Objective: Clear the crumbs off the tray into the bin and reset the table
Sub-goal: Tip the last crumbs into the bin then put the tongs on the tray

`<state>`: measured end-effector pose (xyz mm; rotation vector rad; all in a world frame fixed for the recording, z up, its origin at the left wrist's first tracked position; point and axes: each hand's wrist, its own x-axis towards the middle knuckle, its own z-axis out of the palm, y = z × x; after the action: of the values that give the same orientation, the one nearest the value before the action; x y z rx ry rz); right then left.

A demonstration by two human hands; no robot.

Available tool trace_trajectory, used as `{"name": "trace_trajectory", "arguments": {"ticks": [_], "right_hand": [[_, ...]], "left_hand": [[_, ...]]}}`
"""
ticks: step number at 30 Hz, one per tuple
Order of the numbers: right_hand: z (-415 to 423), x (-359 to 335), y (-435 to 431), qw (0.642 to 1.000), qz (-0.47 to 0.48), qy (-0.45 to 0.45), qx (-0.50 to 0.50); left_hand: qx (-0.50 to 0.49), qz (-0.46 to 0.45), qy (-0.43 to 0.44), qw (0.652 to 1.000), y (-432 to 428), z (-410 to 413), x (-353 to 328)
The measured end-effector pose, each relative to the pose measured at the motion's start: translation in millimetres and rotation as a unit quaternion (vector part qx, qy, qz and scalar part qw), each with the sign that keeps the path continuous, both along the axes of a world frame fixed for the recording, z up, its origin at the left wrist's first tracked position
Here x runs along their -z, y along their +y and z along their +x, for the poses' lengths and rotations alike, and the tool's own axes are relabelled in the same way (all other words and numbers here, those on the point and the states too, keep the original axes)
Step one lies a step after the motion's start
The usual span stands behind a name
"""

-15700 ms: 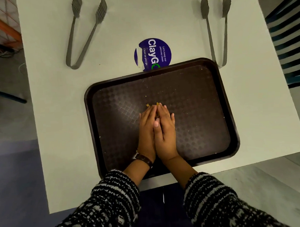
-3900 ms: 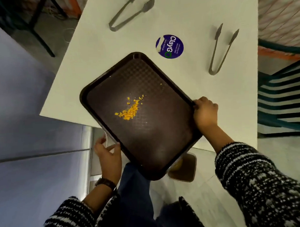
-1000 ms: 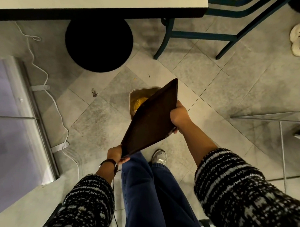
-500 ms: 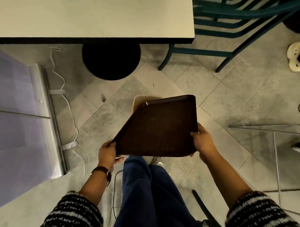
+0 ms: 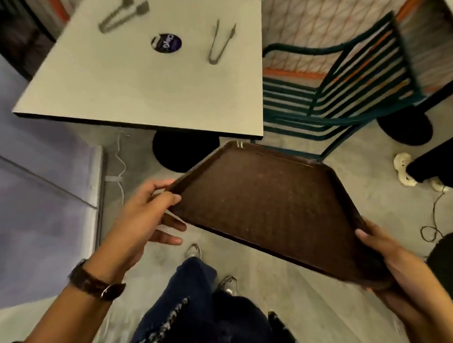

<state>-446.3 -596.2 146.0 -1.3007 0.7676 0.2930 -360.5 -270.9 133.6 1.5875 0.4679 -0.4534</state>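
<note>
Gripping the tray [image 5: 267, 208] at opposite rims, left hand [image 5: 142, 215] fingers [image 5: 170, 197] pinching one edge, right hand [image 5: 385, 253] clamped round the near corner, it looks stiff, light, probably slick, so rim holds suit it.

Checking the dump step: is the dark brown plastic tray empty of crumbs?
Empty, as far as visible: the dark brown plastic tray shows bare textured surface, no crumb pile.

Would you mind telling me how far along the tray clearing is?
Done: the tray shows no crumb pile, only faint specks. In hand: the left hand and right hand grip its edges, above the floor. Left: setting it on the table.
</note>
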Motion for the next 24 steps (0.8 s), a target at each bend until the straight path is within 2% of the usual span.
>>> {"name": "trace_trajectory", "arguments": {"ticks": [4, 11, 14, 17, 19, 22, 24], "right_hand": [[21.9, 6.6, 17.6, 0.999, 0.004, -0.046, 0.023], [101.1, 74.7, 104.9, 0.993, -0.064, -0.097, 0.019], [129.8, 97.4, 153.4, 0.994, -0.075, -0.081, 0.026], [168.3, 114.6, 218.4, 0.994, -0.070, -0.085, -0.013], [183.6, 126.4, 259.8, 0.996, -0.055, -0.050, -0.052], [205.5, 138.8, 317.6, 0.993, 0.036, 0.036, -0.110], [223.7, 138.4, 345.7, 0.985, 0.085, 0.071, -0.131]], "left_hand": [[-0.037, -0.015, -0.052, 0.998, 15.9, 6.7, -14.4], [-0.175, -0.100, -0.003, 0.979, 52.9, 41.4, 31.2], [-0.159, -0.099, 0.033, 0.982, 53.0, 47.9, 49.6], [-0.132, -0.095, 0.071, 0.984, 66.7, 72.1, 67.5], [-0.132, -0.094, 0.088, 0.983, 80.9, 88.5, 80.0], [-0.152, -0.100, 0.101, 0.978, 123.3, 119.8, 96.1], [-0.151, -0.051, 0.083, 0.984, 159.6, 138.9, 100.8]]}}
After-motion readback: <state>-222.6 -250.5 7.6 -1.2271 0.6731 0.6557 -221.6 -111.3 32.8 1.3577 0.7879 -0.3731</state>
